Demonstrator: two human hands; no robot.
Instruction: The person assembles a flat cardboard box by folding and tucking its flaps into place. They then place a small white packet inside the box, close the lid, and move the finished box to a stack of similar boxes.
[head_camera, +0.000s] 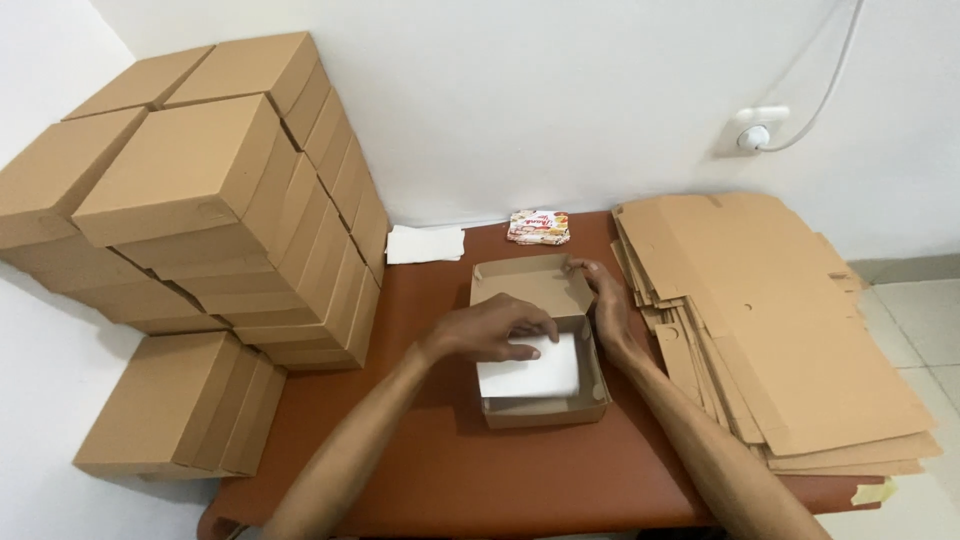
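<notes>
An open brown cardboard box (548, 410) sits in the middle of the reddish-brown table (450, 470), its lid (528, 285) folded back toward the wall. Inside lies a white sheet of paper (535, 375). My left hand (490, 330) reaches over the box's left wall and presses its fingers on the white paper. My right hand (605, 305) rests against the box's right wall near the lid hinge, fingers touching the cardboard.
Tall stacks of closed brown boxes (210, 190) fill the left side, with several more lower down (180, 405). A pile of flat unfolded cardboard blanks (780, 320) covers the right. White papers (425, 243) and a small printed packet (538, 227) lie by the wall. A wall socket (755, 132) has a cable.
</notes>
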